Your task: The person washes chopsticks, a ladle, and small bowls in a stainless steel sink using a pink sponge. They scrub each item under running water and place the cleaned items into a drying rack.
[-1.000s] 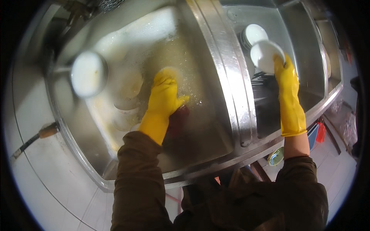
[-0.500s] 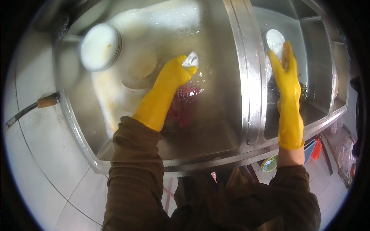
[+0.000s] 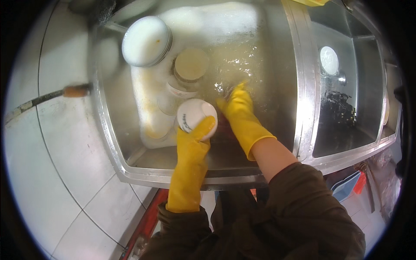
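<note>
My left hand [image 3: 195,149], in a yellow rubber glove, grips a small white bowl [image 3: 190,110] with dark marks on its side. The bowl is tilted above the near part of the large sink basin [image 3: 277,147], thumb lying across it. To its right, my gloved right hand [image 3: 238,106] dips into murky water [image 3: 238,60], thumb apart from the fingers. The fingertips are blurred and partly under the surface; I see nothing held there. Left of that hand, a round beige-looking dish [image 3: 191,64] and a white bowl [image 3: 182,89] sit in the cloudy water.
A stack of white plates [image 3: 146,41] stands at the far left of the large basin. A metal divider [image 3: 305,86] separates it from the right basin, where a small white dish [image 3: 329,60] lies in water. A yellow object [image 3: 314,2] shows at the top edge.
My right hand has left the right basin and entered the large basin's water. My left hand has drawn the bowl nearer to me. The view has shifted, so the sinks appear further right.
</note>
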Tool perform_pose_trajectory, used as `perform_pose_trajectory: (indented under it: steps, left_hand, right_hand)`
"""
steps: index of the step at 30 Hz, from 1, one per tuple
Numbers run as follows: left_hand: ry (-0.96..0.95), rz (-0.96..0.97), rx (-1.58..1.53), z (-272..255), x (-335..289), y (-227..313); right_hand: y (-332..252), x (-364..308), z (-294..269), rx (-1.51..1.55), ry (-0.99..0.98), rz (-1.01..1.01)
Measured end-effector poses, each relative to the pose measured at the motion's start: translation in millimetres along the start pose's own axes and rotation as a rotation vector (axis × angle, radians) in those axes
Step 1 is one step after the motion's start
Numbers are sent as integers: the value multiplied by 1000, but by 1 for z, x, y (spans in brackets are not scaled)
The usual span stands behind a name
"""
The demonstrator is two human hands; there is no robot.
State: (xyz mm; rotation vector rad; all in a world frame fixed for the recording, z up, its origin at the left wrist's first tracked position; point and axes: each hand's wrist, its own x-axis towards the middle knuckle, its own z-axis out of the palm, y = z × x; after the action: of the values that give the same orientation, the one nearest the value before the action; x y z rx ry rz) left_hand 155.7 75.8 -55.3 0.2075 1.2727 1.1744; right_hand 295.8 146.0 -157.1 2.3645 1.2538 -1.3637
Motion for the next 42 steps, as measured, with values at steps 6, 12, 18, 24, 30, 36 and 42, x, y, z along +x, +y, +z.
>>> perform_pose_trajectory:
  steps: [6, 12, 18, 24, 30, 36, 42]
  left_hand:
    - [103, -17, 3, -6, -12, -17]
    - [55, -80, 178, 4, -8, -6]
    - [84, -204, 457, -5, -10, -5]
    - [-162, 556, 209, 2, 4, -29]
    - [-272, 198, 32, -3, -7, -17]
    - [-191, 14, -421, -1, -8, 2]
    - [-243, -142, -733, -10, -4, 0]
  right_hand:
    - [18, 17, -10, -222, -36, -230]
    - [13, -17, -19, 112, 43, -243]
    - [4, -114, -90, 888, -460, -655]
    - [-30, -120, -73, 191, 32, -1300]
    - [-64, -73, -76, 41, -149, -1333]
    - [-42, -82, -50, 964, -317, -515]
    - [-30, -141, -1, 603, 308, -786]
